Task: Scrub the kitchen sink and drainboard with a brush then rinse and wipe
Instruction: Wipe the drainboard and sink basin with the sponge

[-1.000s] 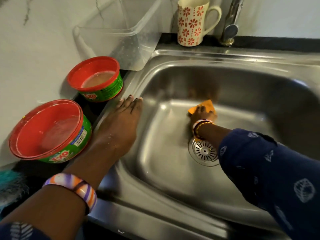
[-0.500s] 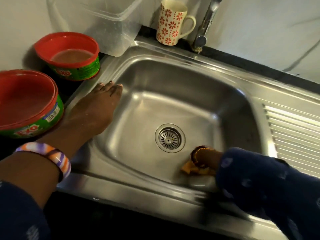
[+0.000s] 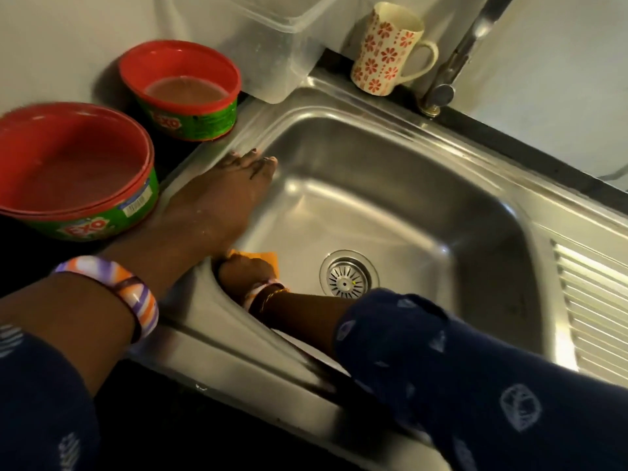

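I'm in a home kitchen: steel sink w/ drainboard, tap, floral mug, dish-soap tubs.

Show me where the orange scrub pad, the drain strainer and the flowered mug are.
orange scrub pad (image 3: pixel 263 258): head view, exposed upper edge.
drain strainer (image 3: pixel 346 277): head view, centre grille.
flowered mug (image 3: pixel 385 52): head view, patterned side.

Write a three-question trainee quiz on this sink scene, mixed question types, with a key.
1. True or false: the left hand rests flat on the sink rim.
2. The right hand presses the orange pad where?
A. On the drainboard
B. Inside the basin, left of the drain
C. On the mug
3. Fill in: beside the sink stand ___ red-rimmed green tubs, one near, one farther.

Key: 1 true; 2 B; 3 two.
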Demonstrator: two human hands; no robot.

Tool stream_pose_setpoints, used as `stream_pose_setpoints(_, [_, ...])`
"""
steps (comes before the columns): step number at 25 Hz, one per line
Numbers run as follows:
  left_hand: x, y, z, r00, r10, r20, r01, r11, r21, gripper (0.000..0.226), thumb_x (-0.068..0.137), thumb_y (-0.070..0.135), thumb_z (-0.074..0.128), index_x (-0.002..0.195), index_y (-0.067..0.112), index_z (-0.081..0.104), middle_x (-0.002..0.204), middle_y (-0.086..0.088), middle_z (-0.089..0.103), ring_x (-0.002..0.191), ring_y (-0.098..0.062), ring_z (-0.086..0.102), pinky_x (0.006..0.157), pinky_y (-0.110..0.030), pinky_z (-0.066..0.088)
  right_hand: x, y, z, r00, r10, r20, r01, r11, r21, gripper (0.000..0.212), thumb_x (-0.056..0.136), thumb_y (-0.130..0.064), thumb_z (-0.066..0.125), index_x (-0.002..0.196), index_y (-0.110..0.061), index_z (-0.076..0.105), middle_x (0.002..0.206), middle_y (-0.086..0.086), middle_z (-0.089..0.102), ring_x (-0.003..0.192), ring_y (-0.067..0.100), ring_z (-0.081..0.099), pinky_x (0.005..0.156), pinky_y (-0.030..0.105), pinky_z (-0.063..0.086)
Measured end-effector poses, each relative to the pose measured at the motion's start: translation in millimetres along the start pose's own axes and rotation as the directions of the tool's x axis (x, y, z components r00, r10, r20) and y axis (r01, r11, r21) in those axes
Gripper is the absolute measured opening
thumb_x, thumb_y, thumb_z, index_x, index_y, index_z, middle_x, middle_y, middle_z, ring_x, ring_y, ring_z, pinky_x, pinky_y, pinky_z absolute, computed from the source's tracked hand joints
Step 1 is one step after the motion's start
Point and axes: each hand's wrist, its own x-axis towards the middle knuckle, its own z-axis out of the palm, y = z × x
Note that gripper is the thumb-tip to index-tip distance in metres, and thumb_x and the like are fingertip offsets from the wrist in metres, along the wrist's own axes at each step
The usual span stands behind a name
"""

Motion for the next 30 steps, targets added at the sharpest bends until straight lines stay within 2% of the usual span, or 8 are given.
stream_pose_setpoints(2, [0,-1,-2,1.0,-0.006,0.016,0.006,1.0,0.003,0.067,0.09,-0.002,0.033,0.148,0.006,0.002,0.157,-0.013,0.006,0.146,-0.019,0.001,0.115,-0.026,-0.004,8,11,0,0.943,-0.285,-0.17,0.202,0.9,-0.386,0.024,0.089,-0.015,0.042,0.072,-0.011,0.058,0.084,0.011,0.067,0.078,0.027,0.066,0.052,0.025,0.029])
stream_pose_setpoints(5, [0,-2,-6,0.999,-0.037,0.032,0.038,0.999,-0.026,0.068,0.089,-0.002,0.036,0.148,0.006,0.005,0.156,-0.014,0.008,0.146,-0.018,0.003,0.115,-0.025,-0.003,33,77,-22,0.882,-0.303,-0.362,-0.071,0.673,-0.736,0.033,0.083,-0.016,0.038,0.093,-0.014,0.069,0.088,0.005,0.067,0.075,0.024,0.063,0.065,0.027,0.042])
stream_pose_setpoints(9, [-1,-2,-5,0.999,-0.04,-0.004,0.04,0.995,-0.086,0.067,0.088,-0.006,0.037,0.148,0.007,0.01,0.156,-0.013,0.013,0.146,-0.019,0.006,0.115,-0.024,-0.001,53,112,-57,0.832,0.067,-0.55,-0.409,0.743,-0.529,0.044,0.092,-0.01,0.028,0.127,-0.004,0.054,0.125,0.019,0.055,0.114,0.033,0.053,0.096,0.039,0.042])
stream_pose_setpoints(12, [0,-2,-4,0.999,-0.031,0.014,0.031,0.998,-0.056,0.067,0.089,-0.005,0.034,0.148,0.007,0.006,0.156,-0.012,0.011,0.146,-0.018,0.004,0.115,-0.024,-0.002,14,130,-21,0.938,0.19,-0.29,-0.324,0.78,-0.536,0.048,0.098,-0.014,0.029,0.142,0.005,0.026,0.15,0.025,0.02,0.136,0.04,0.027,0.112,0.045,0.026])
stream_pose_setpoints(19, [-3,2,-10,0.998,-0.034,0.046,0.036,0.999,-0.039,0.067,0.091,-0.005,0.031,0.148,0.007,-0.001,0.157,-0.01,0.003,0.146,-0.017,-0.002,0.115,-0.024,-0.005,-18,123,-36,0.973,0.147,-0.176,-0.228,0.701,-0.675,0.014,0.078,-0.024,0.055,0.083,-0.017,0.066,0.085,0.002,0.065,0.089,0.026,0.064,0.085,0.032,0.049])
stream_pose_setpoints(24, [-2,0,-10,0.998,-0.025,0.055,0.028,0.998,-0.051,0.067,0.091,-0.005,0.03,0.148,0.007,-0.003,0.157,-0.01,0.001,0.146,-0.018,-0.004,0.114,-0.024,-0.005,-22,147,-93,0.994,0.112,0.014,-0.094,0.888,-0.451,0.026,0.083,-0.015,0.065,0.101,0.004,0.066,0.103,0.019,0.067,0.089,0.028,0.064,0.075,0.028,0.049])
stream_pose_setpoints(27, [-2,-2,-10,0.998,-0.029,0.055,0.032,0.998,-0.055,0.067,0.091,-0.004,0.03,0.148,0.007,-0.003,0.158,-0.01,0.002,0.146,-0.017,-0.004,0.115,-0.024,-0.004,-30,155,-129,0.988,-0.098,-0.12,0.093,0.994,-0.054,0.02,0.064,-0.015,0.079,0.075,0.0,0.07,0.07,0.015,0.067,0.056,0.025,0.065,0.054,0.024,0.053])
stream_pose_setpoints(30, [-2,-3,-7,0.999,-0.016,0.03,0.018,0.997,-0.076,0.067,0.091,-0.004,0.03,0.148,0.006,-0.002,0.157,-0.01,0.004,0.146,-0.018,-0.002,0.115,-0.025,-0.003,-24,156,-139,0.857,0.139,-0.495,-0.011,0.968,0.252,0.018,0.084,-0.007,0.061,0.101,-0.011,0.065,0.079,0.004,0.065,0.062,0.013,0.064,0.055,0.02,0.052])
